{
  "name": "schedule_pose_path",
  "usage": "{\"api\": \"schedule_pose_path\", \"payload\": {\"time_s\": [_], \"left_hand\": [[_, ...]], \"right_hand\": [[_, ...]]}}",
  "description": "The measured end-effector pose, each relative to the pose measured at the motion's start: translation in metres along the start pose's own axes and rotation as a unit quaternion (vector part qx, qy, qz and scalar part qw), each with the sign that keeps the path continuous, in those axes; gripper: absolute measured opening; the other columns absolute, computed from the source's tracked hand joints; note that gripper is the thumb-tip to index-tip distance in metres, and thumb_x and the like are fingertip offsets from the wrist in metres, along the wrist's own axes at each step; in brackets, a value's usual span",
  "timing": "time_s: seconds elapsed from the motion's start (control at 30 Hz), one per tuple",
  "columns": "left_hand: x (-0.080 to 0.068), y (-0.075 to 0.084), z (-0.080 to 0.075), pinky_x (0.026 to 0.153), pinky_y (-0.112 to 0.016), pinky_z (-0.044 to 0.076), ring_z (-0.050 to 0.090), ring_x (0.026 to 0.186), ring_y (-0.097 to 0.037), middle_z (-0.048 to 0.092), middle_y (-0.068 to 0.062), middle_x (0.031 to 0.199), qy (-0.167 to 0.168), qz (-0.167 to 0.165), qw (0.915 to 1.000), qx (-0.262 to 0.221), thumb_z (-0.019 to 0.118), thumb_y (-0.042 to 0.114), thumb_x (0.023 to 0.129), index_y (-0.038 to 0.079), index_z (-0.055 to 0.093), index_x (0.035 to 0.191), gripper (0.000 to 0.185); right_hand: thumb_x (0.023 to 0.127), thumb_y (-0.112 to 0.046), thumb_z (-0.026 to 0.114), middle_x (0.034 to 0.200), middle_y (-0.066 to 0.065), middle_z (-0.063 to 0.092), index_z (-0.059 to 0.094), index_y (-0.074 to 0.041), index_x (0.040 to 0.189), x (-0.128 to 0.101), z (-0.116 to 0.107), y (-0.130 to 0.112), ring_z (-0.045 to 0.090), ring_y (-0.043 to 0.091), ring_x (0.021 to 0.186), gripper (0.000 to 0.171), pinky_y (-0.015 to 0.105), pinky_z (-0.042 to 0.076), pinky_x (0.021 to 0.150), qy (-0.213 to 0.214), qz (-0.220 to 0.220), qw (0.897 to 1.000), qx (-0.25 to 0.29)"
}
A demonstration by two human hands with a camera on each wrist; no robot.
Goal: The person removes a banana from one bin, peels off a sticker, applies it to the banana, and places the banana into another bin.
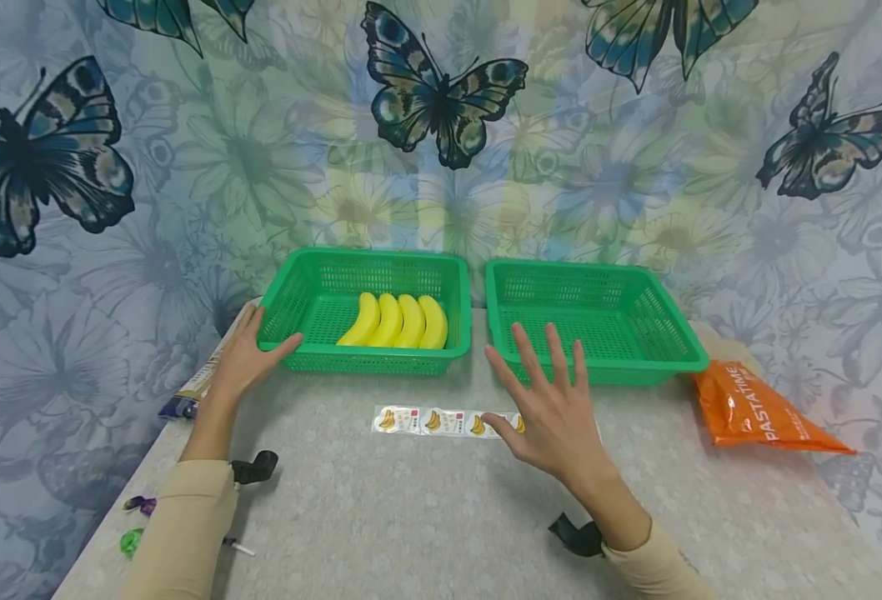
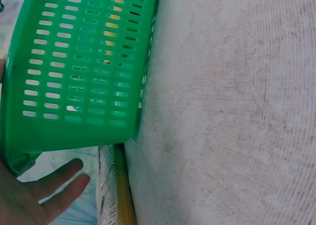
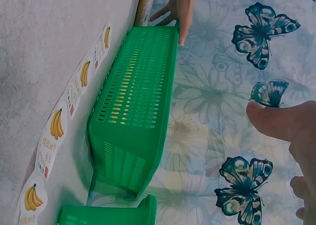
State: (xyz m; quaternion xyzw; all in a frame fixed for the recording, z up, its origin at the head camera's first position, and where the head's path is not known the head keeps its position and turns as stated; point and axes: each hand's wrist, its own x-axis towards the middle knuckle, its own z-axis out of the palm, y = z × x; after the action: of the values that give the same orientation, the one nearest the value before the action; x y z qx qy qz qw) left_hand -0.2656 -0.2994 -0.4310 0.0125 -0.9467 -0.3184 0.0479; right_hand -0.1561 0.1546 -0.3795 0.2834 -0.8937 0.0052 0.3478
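Note:
My left hand (image 1: 241,354) is at the near left corner of a green plastic basket (image 1: 381,361), its thumb along the front rim and its fingers spread by the left side. Several yellow bananas (image 1: 399,322) lie side by side in that basket's right half. My right hand (image 1: 561,425), fingers spread and holding nothing, hovers over the table in front of a second green basket (image 1: 621,372) that has nothing in it. Beneath the right hand runs a strip of banana stickers (image 1: 441,421); the hand hides its right end in the head view.
An orange PASTATIME bag (image 1: 767,408) lies beside the right basket. A dark blue-ended package (image 1: 180,406) sits left of the left basket. Near the left sleeve are a green wrapped candy (image 1: 131,542) and a purple one (image 1: 139,504). Butterfly-printed cloth (image 1: 441,200) hangs behind.

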Motion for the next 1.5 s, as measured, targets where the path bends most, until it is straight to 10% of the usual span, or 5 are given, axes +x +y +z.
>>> {"api": "schedule_pose_path", "payload": {"time_s": [0.2,0.47,0.8,1.1,1.5], "left_hand": [[0.002,-0.006,0.003,0.107,-0.077,0.014,0.004,0.147,-0.051,-0.010,-0.012,0.165,0.011,0.002,0.9996,-0.026,0.053,0.066,0.089,0.009,-0.004,0.157,0.106],[0.004,-0.009,0.008,0.108,-0.077,0.014,0.006,0.148,-0.050,-0.003,-0.013,0.165,0.035,0.006,0.9985,-0.041,0.056,0.063,0.088,0.012,-0.002,0.157,0.104],[0.004,-0.009,0.007,0.108,-0.077,0.015,0.008,0.147,-0.052,-0.003,-0.009,0.166,0.033,-0.008,0.9980,-0.054,0.059,0.063,0.087,0.012,0.002,0.158,0.105],[0.005,-0.011,0.010,0.110,-0.077,0.010,0.007,0.148,-0.049,-0.002,-0.007,0.166,0.043,-0.012,0.9966,-0.070,0.060,0.062,0.086,0.018,0.002,0.158,0.103],[0.005,-0.010,0.010,0.108,-0.077,0.014,0.009,0.147,-0.050,0.001,-0.011,0.166,0.048,-0.010,0.9964,-0.069,0.061,0.060,0.086,0.016,0.003,0.158,0.102]], "right_hand": [[0.095,-0.067,0.036,0.163,0.012,0.022,0.029,-0.027,0.155,0.007,0.003,0.000,0.011,0.042,0.150,0.072,0.070,0.012,0.115,-0.010,-0.011,1.000,0.022],[0.084,-0.046,0.073,0.162,0.012,0.022,0.031,-0.024,0.154,0.040,0.008,-0.002,0.026,0.039,0.145,0.085,0.068,0.021,0.114,-0.066,-0.040,0.987,0.144],[0.082,-0.029,0.080,0.148,0.012,0.044,0.038,-0.012,0.150,0.117,0.029,-0.001,0.045,0.031,0.133,0.082,0.051,0.043,0.107,-0.223,0.003,0.902,0.369],[0.088,-0.031,0.073,0.142,0.014,0.052,0.042,-0.004,0.146,0.183,0.066,-0.010,0.057,0.029,0.123,0.071,0.040,0.050,0.102,-0.311,0.001,0.870,0.383],[0.088,-0.038,0.071,0.136,0.012,0.058,0.047,-0.008,0.144,0.240,0.112,-0.011,0.059,0.027,0.121,0.068,0.036,0.052,0.097,-0.369,0.016,0.869,0.330]]}}
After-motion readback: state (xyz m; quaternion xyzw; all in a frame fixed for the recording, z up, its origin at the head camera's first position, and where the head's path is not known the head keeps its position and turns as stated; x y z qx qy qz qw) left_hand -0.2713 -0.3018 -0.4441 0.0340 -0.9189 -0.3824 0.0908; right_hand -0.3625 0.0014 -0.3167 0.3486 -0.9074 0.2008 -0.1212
